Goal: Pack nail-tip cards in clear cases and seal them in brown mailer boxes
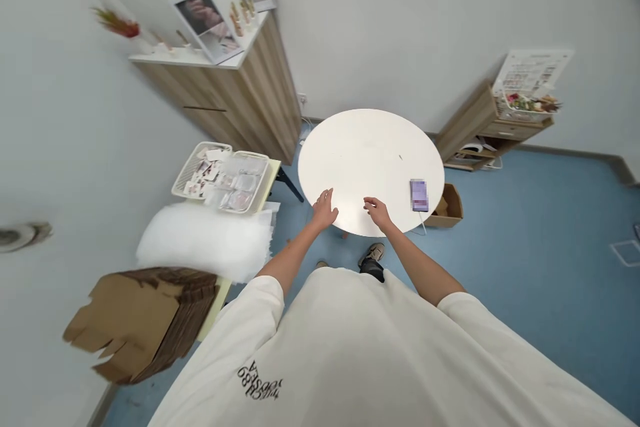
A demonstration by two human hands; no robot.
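Note:
A round white table [365, 140] stands in front of me. Over its near left edge is my left hand [325, 209], fingers apart and holding nothing. My right hand [377, 211] hovers at the near edge, a little to the right, with its fingers loosely spread and nothing in them. Whether either hand touches the tabletop I cannot tell. To the right of my right hand, a phone [419, 195] with a lit, blurred screen lies near the table's right edge, a white cable running from it.
At left, white baskets [263, 183] of small packets, white foam sheets [205, 238] and flattened cardboard boxes [125, 320] rest on a side table. A wooden cabinet [270, 80] stands behind. Right are an open cardboard box [455, 207] and a low shelf unit [470, 117].

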